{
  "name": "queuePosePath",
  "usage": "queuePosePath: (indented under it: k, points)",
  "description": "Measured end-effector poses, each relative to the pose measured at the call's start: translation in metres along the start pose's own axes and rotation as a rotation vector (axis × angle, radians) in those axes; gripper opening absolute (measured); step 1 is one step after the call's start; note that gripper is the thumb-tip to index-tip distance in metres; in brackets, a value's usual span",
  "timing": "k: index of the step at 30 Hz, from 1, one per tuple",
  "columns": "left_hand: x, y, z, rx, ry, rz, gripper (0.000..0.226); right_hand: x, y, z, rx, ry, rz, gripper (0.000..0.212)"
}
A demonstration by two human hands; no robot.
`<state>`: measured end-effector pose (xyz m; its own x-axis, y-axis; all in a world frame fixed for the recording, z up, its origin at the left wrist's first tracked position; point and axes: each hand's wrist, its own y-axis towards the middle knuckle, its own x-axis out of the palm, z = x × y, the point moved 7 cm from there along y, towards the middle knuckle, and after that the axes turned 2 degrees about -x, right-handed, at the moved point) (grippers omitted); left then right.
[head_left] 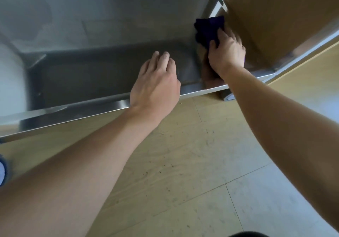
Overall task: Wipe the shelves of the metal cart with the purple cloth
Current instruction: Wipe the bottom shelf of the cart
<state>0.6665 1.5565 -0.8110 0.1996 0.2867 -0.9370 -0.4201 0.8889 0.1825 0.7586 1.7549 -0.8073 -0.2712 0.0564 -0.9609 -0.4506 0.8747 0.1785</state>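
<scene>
The metal cart's lowest shelf [82, 78] is a shallow steel tray with a raised front rim [73, 113]. The purple cloth [209, 30] is bunched at the shelf's right end, against the cart's corner post. My right hand [227, 55] presses down on the cloth with its fingers curled over it. My left hand [156, 88] lies flat over the front rim, fingers spread on the shelf surface, holding nothing. An upper shelf's underside [110, 12] spans the top of the view.
A brown cardboard-coloured panel [275, 16] stands right of the cart. A caster wheel [227, 97] shows under the shelf's right front corner. Wooden floor [183, 163] fills the foreground. A blue-rimmed object [2, 170] sits at the left edge.
</scene>
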Motion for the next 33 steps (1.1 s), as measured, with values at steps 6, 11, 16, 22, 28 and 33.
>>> queuePosePath:
  k: [6,11,16,22,28,33]
  points:
    - [-0.001,0.0,0.002,-0.026,-0.05,0.023,0.043,0.016,-0.02,-0.104,-0.356,0.021,-0.016,0.047]
    - [0.0,0.003,-0.003,-0.01,-0.168,-0.001,0.045,0.016,0.001,-0.083,-0.347,-0.001,-0.005,0.051]
    - [-0.026,0.005,-0.043,-0.045,-0.32,-0.006,0.034,0.015,0.008,-0.053,-0.163,0.05,-0.039,0.053]
    - [-0.055,-0.025,-0.125,-0.17,-0.199,0.146,0.032,0.017,-0.007,-0.086,-0.115,0.077,-0.008,0.047]
    - [-0.052,-0.026,-0.127,-0.169,-0.206,0.148,0.032,0.03,-0.054,-0.188,-0.331,0.116,-0.042,0.048]
    - [-0.052,-0.027,-0.127,-0.154,-0.233,0.144,0.032,0.022,-0.056,-0.187,-0.426,0.002,0.06,0.043]
